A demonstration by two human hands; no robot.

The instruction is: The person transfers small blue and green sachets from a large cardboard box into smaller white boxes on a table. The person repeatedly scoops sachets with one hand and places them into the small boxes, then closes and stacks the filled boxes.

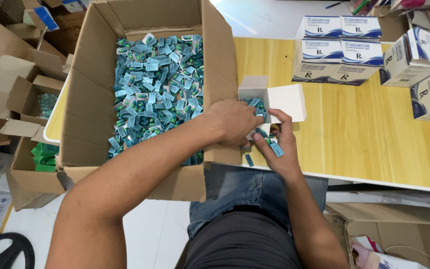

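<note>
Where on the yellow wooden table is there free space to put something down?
Free: the yellow wooden table between the small open white box and the stacked white-and-blue cartons. Crowded: around both hands and the large cardboard box.

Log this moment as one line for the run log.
left hand: at small white box | right hand: holds blue-green packets | large carton: packets inside | one packet on table

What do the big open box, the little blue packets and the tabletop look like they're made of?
Big open box: brown corrugated cardboard, matte, with creased flaps. Blue packets: probably foil or plastic blister strips, since they glint. Tabletop: light wood or wood-look laminate, with straight grain lines and a smooth sheen.
</note>
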